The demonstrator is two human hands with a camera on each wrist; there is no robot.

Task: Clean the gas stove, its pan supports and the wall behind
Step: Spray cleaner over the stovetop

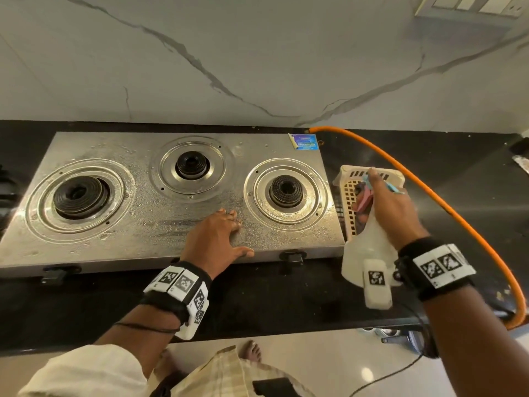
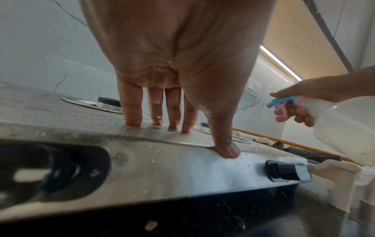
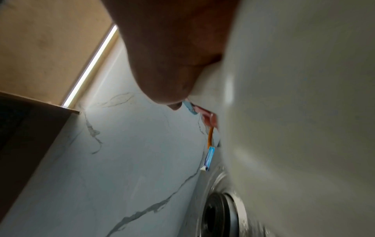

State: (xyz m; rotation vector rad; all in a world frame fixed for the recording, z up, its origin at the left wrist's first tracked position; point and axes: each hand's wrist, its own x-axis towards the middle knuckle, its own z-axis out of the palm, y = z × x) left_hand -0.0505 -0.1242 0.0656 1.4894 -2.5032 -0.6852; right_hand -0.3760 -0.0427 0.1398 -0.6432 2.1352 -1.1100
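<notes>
The steel three-burner gas stove [image 1: 148,213] lies on a black counter, its top speckled with droplets and its pan supports off. My left hand [image 1: 220,236] rests flat on the wet top between the middle and right burners, straight fingertips [image 2: 133,121] touching the steel and the thumb on the front edge. My right hand [image 1: 392,207] grips a white spray bottle [image 1: 369,253] with a blue and pink trigger head [image 2: 282,100], held in the air right of the stove, nozzle toward the stove. The white marble wall [image 1: 257,58] rises behind. The bottle [image 3: 304,112] fills the right wrist view.
A cream plastic basket [image 1: 347,196] stands against the stove's right side, under my right hand. An orange gas hose [image 1: 446,207] arcs from the stove's back right corner across the counter to its front edge. Black knobs [image 2: 284,171] stick out of the stove's front. Switch plates [image 1: 472,4] sit top right.
</notes>
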